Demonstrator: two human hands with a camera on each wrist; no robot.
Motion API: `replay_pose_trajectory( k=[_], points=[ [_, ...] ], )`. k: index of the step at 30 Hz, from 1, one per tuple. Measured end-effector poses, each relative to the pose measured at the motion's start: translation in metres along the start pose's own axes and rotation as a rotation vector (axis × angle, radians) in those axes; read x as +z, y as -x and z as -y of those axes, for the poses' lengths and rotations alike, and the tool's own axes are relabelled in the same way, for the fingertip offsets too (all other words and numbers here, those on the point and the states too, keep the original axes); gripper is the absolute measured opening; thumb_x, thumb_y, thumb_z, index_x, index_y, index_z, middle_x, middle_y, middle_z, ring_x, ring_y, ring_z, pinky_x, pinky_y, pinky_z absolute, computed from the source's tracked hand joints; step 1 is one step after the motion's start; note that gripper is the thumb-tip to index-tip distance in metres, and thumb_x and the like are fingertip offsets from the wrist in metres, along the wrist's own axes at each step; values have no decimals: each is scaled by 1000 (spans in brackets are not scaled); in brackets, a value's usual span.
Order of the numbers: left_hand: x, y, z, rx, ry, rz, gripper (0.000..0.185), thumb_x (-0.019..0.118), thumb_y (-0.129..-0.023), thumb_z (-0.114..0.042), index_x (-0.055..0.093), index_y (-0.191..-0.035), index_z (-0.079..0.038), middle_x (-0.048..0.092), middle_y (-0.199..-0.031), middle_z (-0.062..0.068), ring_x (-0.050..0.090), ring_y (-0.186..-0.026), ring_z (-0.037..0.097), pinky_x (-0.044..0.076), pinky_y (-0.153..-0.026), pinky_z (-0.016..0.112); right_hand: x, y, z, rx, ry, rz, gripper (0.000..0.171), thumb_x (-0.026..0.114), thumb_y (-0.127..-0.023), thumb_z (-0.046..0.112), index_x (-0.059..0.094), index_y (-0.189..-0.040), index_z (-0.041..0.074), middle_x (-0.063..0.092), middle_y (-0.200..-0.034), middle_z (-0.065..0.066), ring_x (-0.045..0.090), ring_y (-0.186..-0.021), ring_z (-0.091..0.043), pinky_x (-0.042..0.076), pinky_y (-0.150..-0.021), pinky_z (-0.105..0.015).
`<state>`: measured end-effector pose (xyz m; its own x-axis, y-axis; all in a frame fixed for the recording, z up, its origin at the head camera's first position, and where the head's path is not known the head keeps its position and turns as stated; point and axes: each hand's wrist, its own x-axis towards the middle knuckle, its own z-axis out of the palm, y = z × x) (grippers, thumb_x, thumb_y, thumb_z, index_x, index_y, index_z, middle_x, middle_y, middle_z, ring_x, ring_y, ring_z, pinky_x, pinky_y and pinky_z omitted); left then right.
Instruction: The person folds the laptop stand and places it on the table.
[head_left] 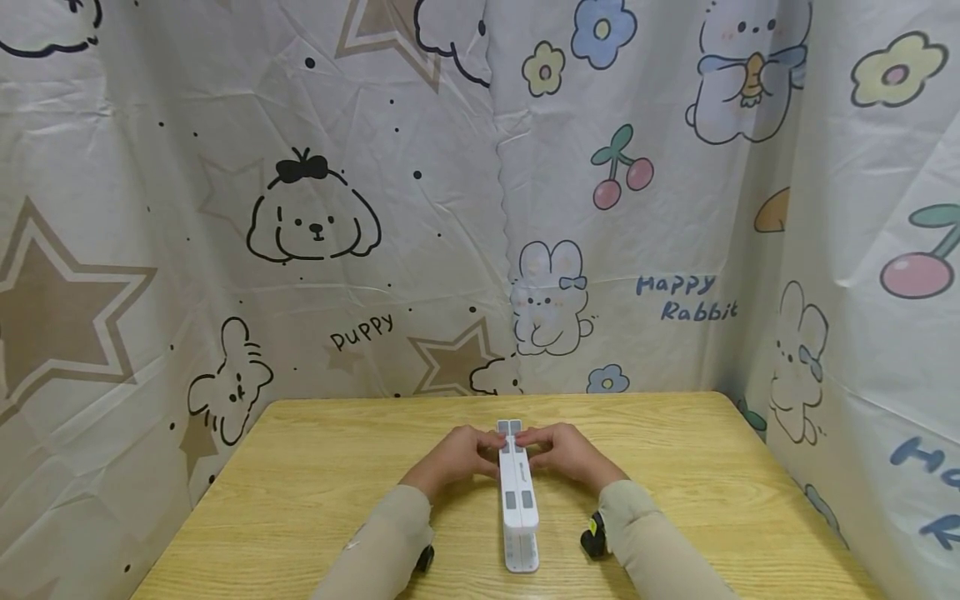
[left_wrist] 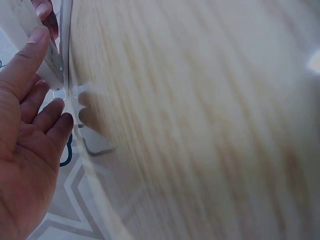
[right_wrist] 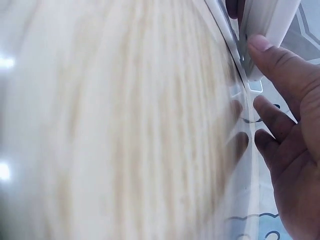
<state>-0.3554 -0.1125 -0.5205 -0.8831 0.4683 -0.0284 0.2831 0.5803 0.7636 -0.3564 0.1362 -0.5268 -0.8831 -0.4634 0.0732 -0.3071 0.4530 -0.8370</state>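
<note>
A white folded laptop stand (head_left: 516, 477) with grey pads on its top lies lengthwise in the middle of the table, pointing away from me. My left hand (head_left: 459, 457) holds its far part from the left, fingertips on the top near the grey pads. From the right, my right hand (head_left: 568, 454) grips the same part, opposite the left. In the left wrist view the thumb presses the side of the white stand (left_wrist: 17, 22), the lower fingers loosely bent below. The right wrist view shows the right thumb against the stand's other side (right_wrist: 267, 25).
The wooden table (head_left: 330, 467) has rounded far corners. Behind it and along both sides hangs a printed curtain (head_left: 442, 250) with puppies, rabbits and stars. Black wrist cameras (head_left: 595, 536) sit at the cuffs of both beige sleeves (head_left: 660, 537).
</note>
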Motion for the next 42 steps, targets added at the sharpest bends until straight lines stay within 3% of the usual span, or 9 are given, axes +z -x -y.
replay_pose_trajectory(
  k=[6,17,23,30,42],
  points=[
    [0,1,-2,-1,-43,8,58,91,-76,-23,71,-130,-18,60,-145,-5,49,-142,24,37,-121,44,-1,2,3,-35,-13,34,43,84,-82,7,76,-124,16,66,-137,-6,47,-142,-35,41,-115,-52],
    [-1,4,-5,25,-90,28,62,91,-76,-21,69,-133,-14,56,-149,-4,45,-145,25,35,-122,43,-2,2,-4,-48,26,55,50,87,-79,10,74,-126,17,64,-141,-3,40,-147,-37,33,-120,-55],
    [3,6,-8,55,-173,28,62,91,-75,-19,69,-133,-13,55,-149,-6,44,-146,25,33,-123,42,3,3,-4,-49,34,46,52,88,-79,11,73,-128,16,62,-144,-2,36,-149,-38,31,-121,-55],
    [3,8,-11,52,-202,21,61,91,-75,-15,69,-132,-12,54,-150,-4,43,-146,26,32,-123,42,8,4,-2,-56,72,48,54,85,-80,4,71,-131,13,55,-151,-4,34,-150,-40,31,-121,-56],
    [4,10,-11,64,-304,44,69,91,-76,-25,64,-139,-15,51,-154,-7,45,-145,24,35,-122,43,6,8,-2,-58,101,112,62,83,-83,6,63,-141,14,44,-160,-3,24,-154,-39,27,-123,-56]
  ],
)
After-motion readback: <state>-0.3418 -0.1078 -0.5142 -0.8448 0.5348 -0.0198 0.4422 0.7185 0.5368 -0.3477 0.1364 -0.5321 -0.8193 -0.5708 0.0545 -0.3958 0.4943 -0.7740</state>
